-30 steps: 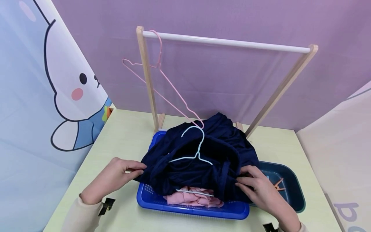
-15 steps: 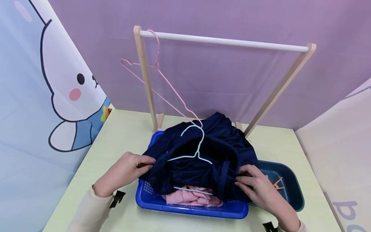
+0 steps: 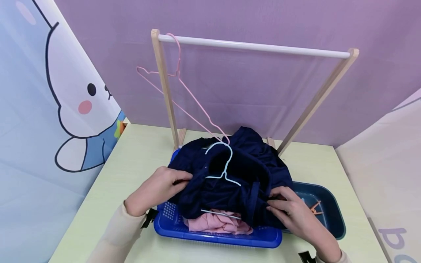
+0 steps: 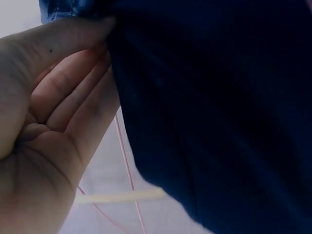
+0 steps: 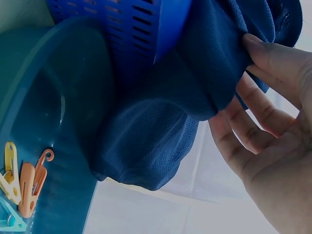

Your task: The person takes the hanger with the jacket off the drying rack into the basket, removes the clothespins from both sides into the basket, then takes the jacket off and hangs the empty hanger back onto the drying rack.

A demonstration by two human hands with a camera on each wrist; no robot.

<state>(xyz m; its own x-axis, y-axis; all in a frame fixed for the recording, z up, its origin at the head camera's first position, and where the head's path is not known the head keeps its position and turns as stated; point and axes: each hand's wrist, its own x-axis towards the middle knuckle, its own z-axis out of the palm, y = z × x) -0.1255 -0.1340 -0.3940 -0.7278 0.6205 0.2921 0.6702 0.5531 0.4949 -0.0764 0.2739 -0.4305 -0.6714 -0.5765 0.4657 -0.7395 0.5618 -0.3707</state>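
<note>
A dark navy garment [image 3: 250, 146] is bunched over a blue basket [image 3: 217, 239], its opening facing up. Inside that opening sits a pale blue hanger [image 3: 225, 171]; its hook and part of its shoulders show, and its lower bar peeks out below the cloth. My left hand [image 3: 161, 188] pinches the garment's left edge between thumb and fingers, as the left wrist view also shows with the navy cloth [image 4: 209, 107]. On the right side, my right hand [image 3: 292, 210] pinches the garment's other edge. In the right wrist view a fold of navy cloth [image 5: 146, 141] hangs from those fingers.
Pink cloth [image 3: 218, 223] lies in the basket's front. A wooden rack with a white rod [image 3: 256, 46] stands behind, a pink hanger [image 3: 197, 98] hanging at its left end. At right, a dark teal tub [image 3: 332, 215] holds several clothespins [image 5: 29, 190]. A purple curtain [image 3: 263, 91] backs the table.
My left hand has moved right and slightly up, bringing the garment's left edge inward over the hanger's left shoulder. The right hand has stayed almost still.
</note>
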